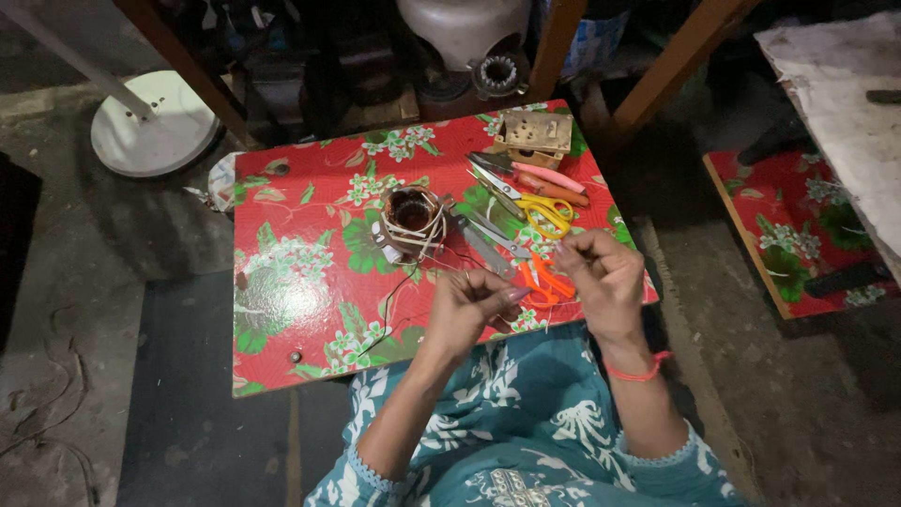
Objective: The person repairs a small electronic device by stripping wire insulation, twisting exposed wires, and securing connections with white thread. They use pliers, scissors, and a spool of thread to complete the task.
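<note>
My left hand (469,305) and my right hand (605,277) are raised over the near edge of a low table with a red flowered cover (300,282). Both pinch a thin wire between the fingertips. The wire runs back to a small round coil of copper winding with pale leads (411,221) standing in the middle of the table. Just beyond my hands lie orange-handled scissors (542,280), yellow-handled scissors (547,214) and some flat metal tools (488,239).
A small wooden block with holes (533,136) sits at the table's far right, pink and orange tools (554,183) beside it. A white round stand base (155,122) is on the floor far left. A second red flowered board (798,235) lies at right.
</note>
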